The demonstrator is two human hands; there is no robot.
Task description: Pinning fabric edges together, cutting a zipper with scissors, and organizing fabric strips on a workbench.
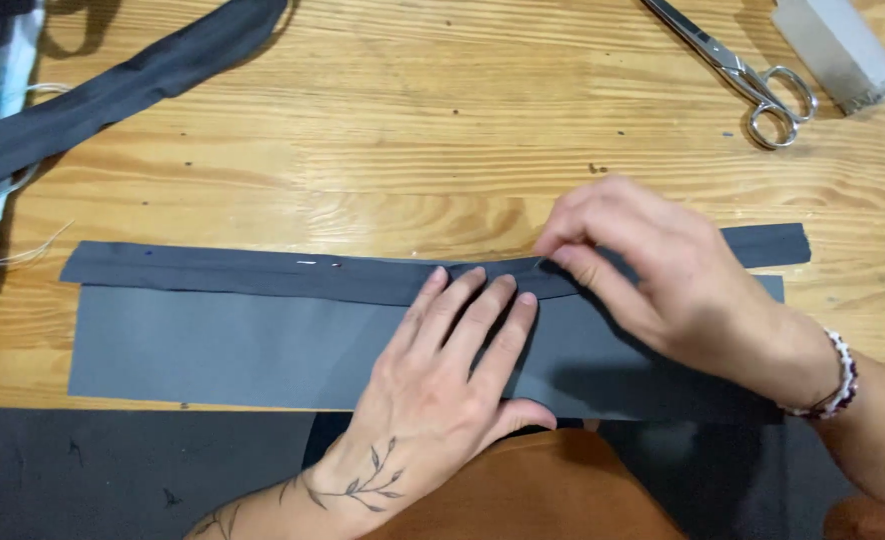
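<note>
While left hand (453,370) flattens, right hand (653,270) pinches strip's (263,272) edge.

One thing that may be a package is showing: a clear, whitish plastic wrapper or box (841,50), long and rectangular, is lying tilted at the far right corner of the table (443,130), its far end running out of view. Its contents are too blurred to tell. No labels, signs or screens are showing.
</note>
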